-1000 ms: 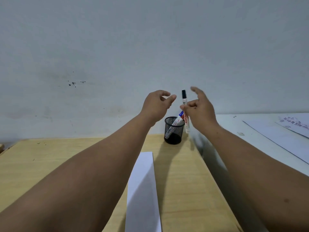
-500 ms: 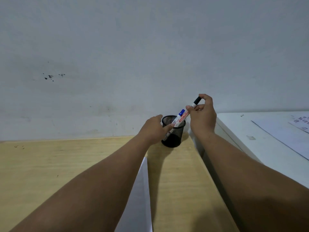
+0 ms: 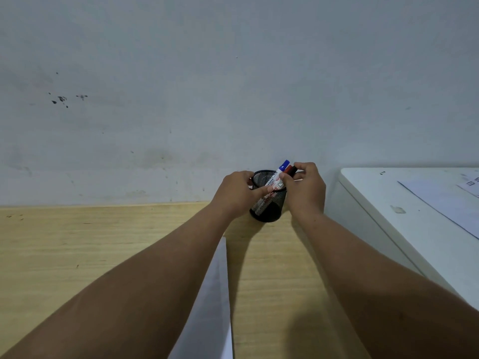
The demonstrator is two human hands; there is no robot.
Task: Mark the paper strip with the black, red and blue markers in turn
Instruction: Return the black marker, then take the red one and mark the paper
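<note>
A black mesh pen cup (image 3: 270, 207) stands at the back of the wooden desk (image 3: 90, 250), near the wall. My left hand (image 3: 237, 194) grips its left side, index finger laid across the front. My right hand (image 3: 307, 189) pinches the top of the black marker (image 3: 294, 170), which is slanted inside the cup. The blue marker (image 3: 284, 165) and the red marker (image 3: 288, 169) lean beside it in the cup, caps up. The white paper strip (image 3: 216, 294) lies on the desk between my forearms, partly hidden by my left arm.
A white table (image 3: 383, 203) adjoins the desk on the right and carries printed paper sheets (image 3: 445, 203). A grey wall (image 3: 233, 86) rises directly behind the cup.
My right hand has come down and lowered the black marker into the cup beside the other two. My left hand has dropped from the air onto the cup's side.
</note>
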